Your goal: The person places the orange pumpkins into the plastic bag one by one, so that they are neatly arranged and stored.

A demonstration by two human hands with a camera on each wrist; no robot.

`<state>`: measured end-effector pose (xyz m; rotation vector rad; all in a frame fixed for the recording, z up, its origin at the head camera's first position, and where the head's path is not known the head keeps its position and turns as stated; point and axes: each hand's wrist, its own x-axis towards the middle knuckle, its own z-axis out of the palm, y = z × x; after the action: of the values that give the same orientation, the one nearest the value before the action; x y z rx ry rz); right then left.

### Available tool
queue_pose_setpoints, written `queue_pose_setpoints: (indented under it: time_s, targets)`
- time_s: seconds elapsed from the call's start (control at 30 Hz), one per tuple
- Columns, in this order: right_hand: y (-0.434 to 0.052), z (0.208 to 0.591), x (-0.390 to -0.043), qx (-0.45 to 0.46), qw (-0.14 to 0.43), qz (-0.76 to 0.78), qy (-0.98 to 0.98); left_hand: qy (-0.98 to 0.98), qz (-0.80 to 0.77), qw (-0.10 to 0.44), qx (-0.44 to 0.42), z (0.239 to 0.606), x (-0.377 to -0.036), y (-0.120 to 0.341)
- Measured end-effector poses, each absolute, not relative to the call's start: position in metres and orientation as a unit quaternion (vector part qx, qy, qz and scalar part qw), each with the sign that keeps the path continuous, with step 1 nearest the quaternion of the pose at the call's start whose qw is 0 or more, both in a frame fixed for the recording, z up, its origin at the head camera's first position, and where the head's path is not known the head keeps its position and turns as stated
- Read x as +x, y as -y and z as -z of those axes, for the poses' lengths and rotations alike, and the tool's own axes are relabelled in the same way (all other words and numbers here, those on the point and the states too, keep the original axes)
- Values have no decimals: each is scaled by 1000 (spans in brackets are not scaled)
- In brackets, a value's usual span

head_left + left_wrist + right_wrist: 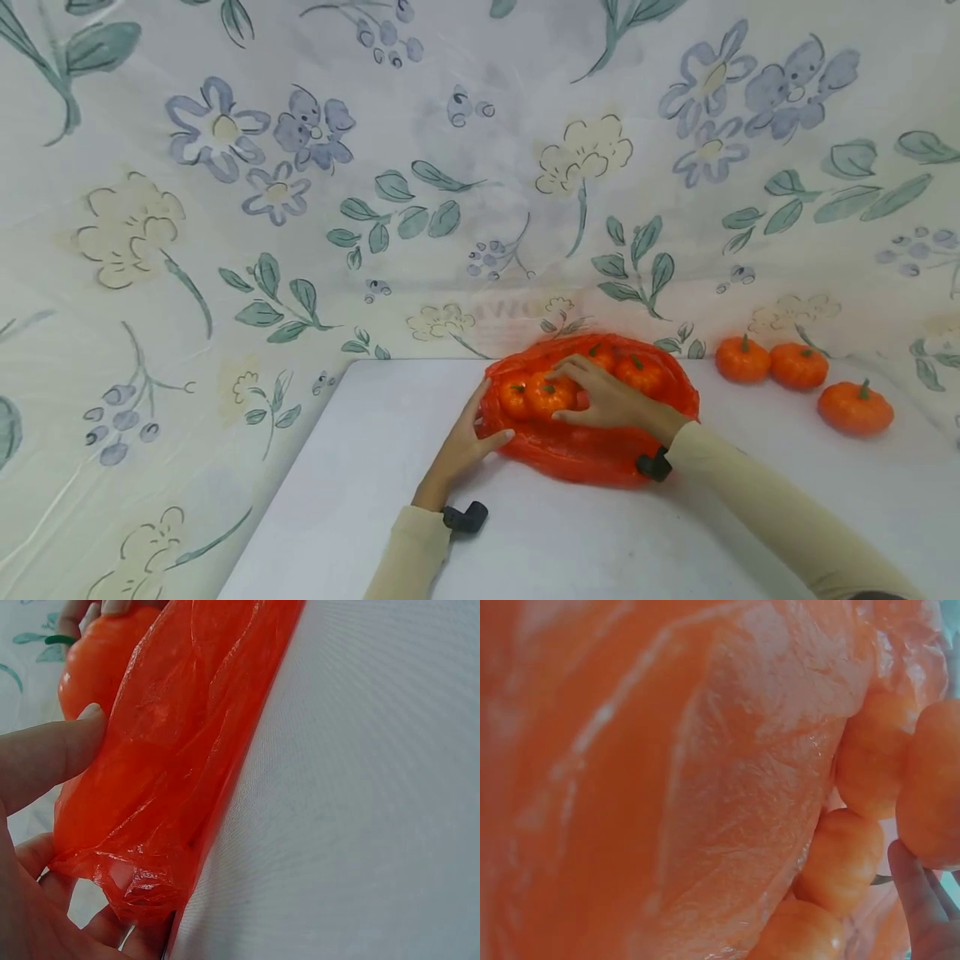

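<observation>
A red plastic bag lies spread open on the white table, with several small orange pumpkins inside. My right hand reaches over the bag and grips a pumpkin between thumb and fingers. Close by the held one sits another pumpkin; farther right in the bag is a third pumpkin. At the bag's left end, my left hand holds the plastic. The left wrist view shows the thumb at the near side and the fingers curled under the crumpled end. In the right wrist view, the gripped pumpkin is raised beside the others.
Three more orange pumpkins stand outside the bag at the right rear of the table: one pumpkin, a second pumpkin and a nearer pumpkin. A flowered sheet hangs behind the white table.
</observation>
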<state>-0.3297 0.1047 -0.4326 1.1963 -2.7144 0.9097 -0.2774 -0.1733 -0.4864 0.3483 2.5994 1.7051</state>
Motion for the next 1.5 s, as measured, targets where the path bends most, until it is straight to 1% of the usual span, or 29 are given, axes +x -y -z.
queue_pose_setpoints:
  time_s: [0.27, 0.57, 0.7, 0.97, 1.23, 1.37, 1.5]
  targets:
    - [-107, 436, -324, 406, 7, -304, 862, -835, -538, 6, 113, 487, -276, 172]
    - [-103, 431, -322, 441, 23, -274, 855, -832, -541, -2, 125, 484, -277, 173]
    - [-105, 431, -318, 447, 14, -267, 854, -831, -541, 0, 129, 484, -276, 173]
    - [-101, 437, -314, 440, -30, -247, 863, -833, -538, 1, 127, 483, -276, 173]
    - [-98, 441, -312, 446, -32, -227, 865, -827, -547, 1, 127, 484, -278, 173]
    - [-96, 445, -312, 453, -35, -215, 865, -830, -544, 11, 124, 477, -273, 172]
    - [-95, 449, -313, 446, -40, -210, 869, -832, -540, 23, 127, 459, -262, 170]
